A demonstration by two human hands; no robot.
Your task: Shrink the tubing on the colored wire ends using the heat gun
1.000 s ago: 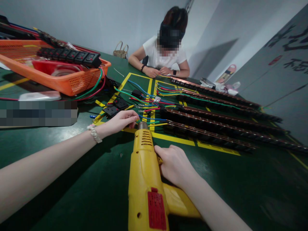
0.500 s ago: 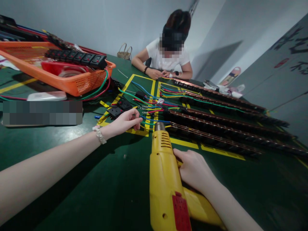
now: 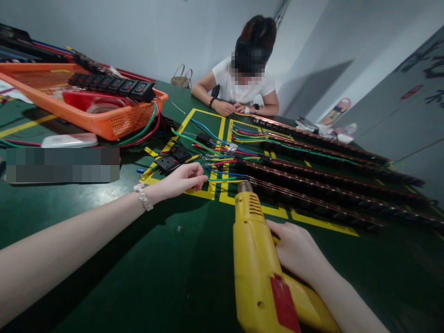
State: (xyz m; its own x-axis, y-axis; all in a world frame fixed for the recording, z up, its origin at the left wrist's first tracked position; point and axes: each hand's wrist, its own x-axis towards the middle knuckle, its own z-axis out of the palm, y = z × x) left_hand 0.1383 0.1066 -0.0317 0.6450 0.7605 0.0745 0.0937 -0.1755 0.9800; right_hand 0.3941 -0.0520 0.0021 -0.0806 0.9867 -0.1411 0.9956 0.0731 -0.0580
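Note:
My right hand (image 3: 300, 245) is wrapped round the handle of a yellow heat gun (image 3: 255, 245). The gun's metal nozzle points away from me, close to where wires join the nearest long black socket strip (image 3: 312, 203). With fingers pinched, my left hand (image 3: 187, 178) holds the free ends of the green and yellow wires (image 3: 224, 180) that come from that strip. A blue wire runs just above them. Black socket pieces (image 3: 169, 159) lie just beyond my left hand. My fingertips partly hide the wire ends.
Several more socket strips (image 3: 347, 189) lie side by side to the right, over yellow tape lines on the green table (image 3: 166, 268). An orange basket (image 3: 128, 125) with socket parts stands at the left. Across the table sits a co-worker (image 3: 243, 88), hands at another strip.
The heat gun has moved right, its nozzle shifting along the wires toward the strip's end. My left hand stays nearly in place, still pinching the wires.

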